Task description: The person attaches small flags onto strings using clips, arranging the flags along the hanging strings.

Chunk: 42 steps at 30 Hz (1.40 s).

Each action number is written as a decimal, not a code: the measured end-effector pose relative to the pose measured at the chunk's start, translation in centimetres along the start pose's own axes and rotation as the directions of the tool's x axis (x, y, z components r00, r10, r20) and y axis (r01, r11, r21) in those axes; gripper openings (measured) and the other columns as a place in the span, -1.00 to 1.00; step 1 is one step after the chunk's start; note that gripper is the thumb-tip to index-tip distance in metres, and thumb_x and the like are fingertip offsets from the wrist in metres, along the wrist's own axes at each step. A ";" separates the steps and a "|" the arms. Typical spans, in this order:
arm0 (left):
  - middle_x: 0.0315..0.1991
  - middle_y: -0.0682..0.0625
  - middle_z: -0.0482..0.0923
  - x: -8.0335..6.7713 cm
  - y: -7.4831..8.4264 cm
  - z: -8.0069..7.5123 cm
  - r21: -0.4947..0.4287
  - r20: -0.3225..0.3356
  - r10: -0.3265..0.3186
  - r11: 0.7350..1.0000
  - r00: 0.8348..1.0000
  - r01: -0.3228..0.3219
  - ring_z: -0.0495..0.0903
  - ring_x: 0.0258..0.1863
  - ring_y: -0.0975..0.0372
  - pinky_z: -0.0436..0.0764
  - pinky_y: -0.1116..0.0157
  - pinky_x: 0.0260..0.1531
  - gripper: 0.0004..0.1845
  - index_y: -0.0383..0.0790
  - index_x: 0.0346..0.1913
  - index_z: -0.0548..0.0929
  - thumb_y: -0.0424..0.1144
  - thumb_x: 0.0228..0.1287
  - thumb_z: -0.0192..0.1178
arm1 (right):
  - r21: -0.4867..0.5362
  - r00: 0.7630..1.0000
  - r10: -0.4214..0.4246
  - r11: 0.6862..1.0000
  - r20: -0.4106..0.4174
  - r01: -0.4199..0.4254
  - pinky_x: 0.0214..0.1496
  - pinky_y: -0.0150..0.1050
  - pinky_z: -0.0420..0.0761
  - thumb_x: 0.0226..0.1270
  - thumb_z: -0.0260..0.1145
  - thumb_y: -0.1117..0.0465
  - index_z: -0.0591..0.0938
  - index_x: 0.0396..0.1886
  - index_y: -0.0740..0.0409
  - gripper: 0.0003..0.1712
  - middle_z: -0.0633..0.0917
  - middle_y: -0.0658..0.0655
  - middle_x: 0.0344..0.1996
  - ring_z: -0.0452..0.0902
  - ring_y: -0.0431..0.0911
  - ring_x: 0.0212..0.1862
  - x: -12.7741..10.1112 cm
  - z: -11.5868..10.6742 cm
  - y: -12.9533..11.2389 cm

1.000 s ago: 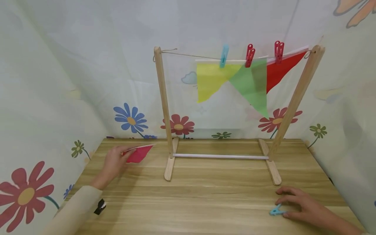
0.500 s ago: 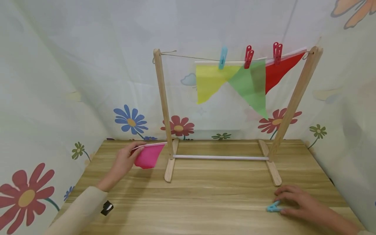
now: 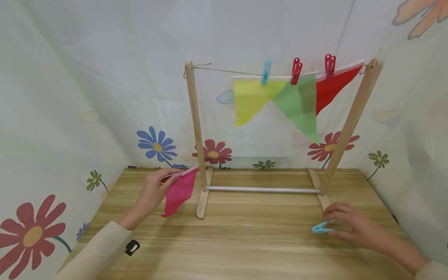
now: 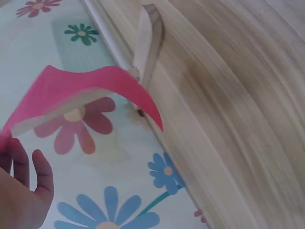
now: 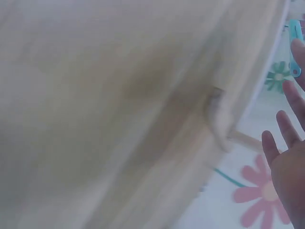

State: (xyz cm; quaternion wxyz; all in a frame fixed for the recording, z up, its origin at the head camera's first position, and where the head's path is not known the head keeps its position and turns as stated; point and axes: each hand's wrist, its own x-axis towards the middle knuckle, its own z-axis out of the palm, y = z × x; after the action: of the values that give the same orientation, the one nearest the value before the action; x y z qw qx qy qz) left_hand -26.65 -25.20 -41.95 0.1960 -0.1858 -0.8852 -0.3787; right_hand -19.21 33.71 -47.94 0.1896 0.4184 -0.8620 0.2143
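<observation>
My left hand (image 3: 154, 192) pinches the top edge of a pink paper flag (image 3: 180, 193), which hangs down just left of the wooden stand's left post (image 3: 195, 120). In the left wrist view the pink flag (image 4: 81, 86) looks bent along its length. Over the table at the right, my right hand (image 3: 355, 227) holds a light blue clothespin (image 3: 319, 228) between thumb and fingers. That clothespin (image 5: 295, 47) appears at the edge of the right wrist view. Yellow (image 3: 250, 99), green (image 3: 303, 103) and red (image 3: 334, 91) flags hang on the stand's string (image 3: 227, 70).
One blue clothespin (image 3: 266, 72) and two red ones, a middle one (image 3: 296, 71) and a right one (image 3: 330, 67), clip the hanging flags. A white rod (image 3: 262, 189) joins the stand's feet. A flowered cloth (image 3: 105, 77) surrounds the wooden table (image 3: 245, 241).
My left hand has moved right toward the left post, and the pink flag has swung to hang lower. The right hand has lifted the blue clothespin and shifted it slightly left and away.
</observation>
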 end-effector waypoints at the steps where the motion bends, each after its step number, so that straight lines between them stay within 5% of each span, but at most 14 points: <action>1: -0.16 0.01 0.74 0.0 0.3 0.0 0.005 -0.006 0.011 1.000 1.000 -0.011 0.61 -0.36 0.21 0.64 0.44 -0.44 -0.77 -0.12 0.06 0.76 -0.28 0.39 0.31 | -0.006 1.000 0.008 1.000 0.004 -0.008 0.20 -0.67 0.24 -0.20 0.70 0.28 0.72 -0.10 -0.14 -0.43 0.63 -0.07 -0.03 0.40 -0.25 0.11 0.5 -0.4 -0.2; 7: -0.14 0.03 0.73 0.3 1.9 -0.3 0.012 -0.027 0.065 0.998 0.998 -0.065 0.64 -0.26 0.21 0.65 0.47 -0.32 -0.78 -0.11 0.02 0.78 -0.32 0.34 0.36 | -0.041 0.999 0.025 0.999 0.021 -0.024 0.23 -0.66 0.20 -0.02 0.67 0.17 0.68 0.00 -0.22 -0.46 0.63 -0.11 0.02 0.38 -0.24 0.16 3.4 -2.8 -1.3; 18: -0.08 0.03 0.72 1.6 5.4 -0.8 -0.041 -0.010 0.092 0.995 0.996 -0.093 0.67 -0.17 0.18 0.68 0.43 -0.27 -0.78 -0.10 0.04 0.75 -0.27 0.37 0.34 | -0.110 1.000 0.009 0.994 0.020 -0.007 0.21 -0.67 0.31 -0.06 0.68 0.23 0.70 0.03 -0.13 -0.42 0.71 -0.13 -0.01 0.51 -0.12 0.15 8.3 -6.2 -2.4; 26: -0.05 0.02 0.72 2.7 6.7 -0.5 -0.097 -0.038 0.193 0.976 0.980 -0.196 0.67 -0.13 0.20 0.67 0.46 -0.21 -0.72 -0.17 0.06 0.73 -0.41 0.32 0.34 | -0.168 0.998 0.046 0.985 0.035 -0.039 -0.12 -0.26 0.72 -0.07 0.69 0.22 0.71 0.02 -0.09 -0.42 0.71 -0.07 -0.02 0.55 -0.11 0.05 10.1 -7.6 -2.7; 33: -0.07 0.05 0.73 3.8 7.9 0.1 -0.170 -0.087 0.267 0.945 0.960 -0.279 0.65 -0.11 0.24 0.69 0.42 -0.17 -0.70 -0.16 0.02 0.76 -0.49 0.25 0.37 | -0.134 1.000 -0.014 0.991 0.002 0.014 0.12 -0.63 0.43 0.11 0.62 0.11 0.69 0.02 0.02 -0.54 0.71 -0.09 -0.05 0.49 -0.14 0.08 12.4 -9.1 -2.7; 38: -0.06 0.07 0.72 4.6 8.8 0.8 -0.206 -0.090 0.286 0.932 0.954 -0.299 0.61 -0.08 0.25 0.66 0.43 -0.21 -0.72 -0.19 0.01 0.77 -0.45 0.25 0.39 | -0.112 0.998 -0.057 0.992 -0.035 0.053 0.16 -0.69 0.35 0.37 0.24 -0.30 0.70 0.05 0.02 -0.44 0.73 -0.06 -0.04 0.51 -0.15 0.07 14.1 -10.0 -3.0; 40: -0.07 0.07 0.72 4.9 9.2 1.0 -0.221 -0.092 0.304 0.922 0.948 -0.318 0.62 -0.08 0.24 0.65 0.44 -0.19 -0.71 -0.18 0.00 0.77 -0.47 0.23 0.40 | -0.116 0.997 -0.067 0.991 -0.046 0.061 0.14 -0.68 0.36 0.36 0.22 -0.31 0.70 0.06 0.05 -0.41 0.73 -0.04 -0.04 0.53 -0.15 0.04 14.5 -10.4 -3.2; 42: -0.07 0.09 0.72 5.2 9.5 1.2 -0.229 -0.087 0.311 0.918 0.946 -0.323 0.62 -0.08 0.25 0.66 0.43 -0.18 -0.70 -0.16 -0.01 0.77 -0.47 0.21 0.42 | -0.126 0.997 -0.065 0.990 -0.048 0.059 0.13 -0.66 0.38 0.31 0.42 -0.17 0.69 0.07 0.07 -0.49 0.74 -0.02 -0.03 0.54 -0.14 0.01 15.0 -10.8 -3.5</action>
State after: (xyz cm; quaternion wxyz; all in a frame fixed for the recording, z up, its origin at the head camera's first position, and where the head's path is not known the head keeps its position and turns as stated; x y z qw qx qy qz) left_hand -26.78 -17.22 -34.49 0.2521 -0.3397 -0.7861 -0.4507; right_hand -23.49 27.86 -30.55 0.2442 0.4266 -0.8551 0.1646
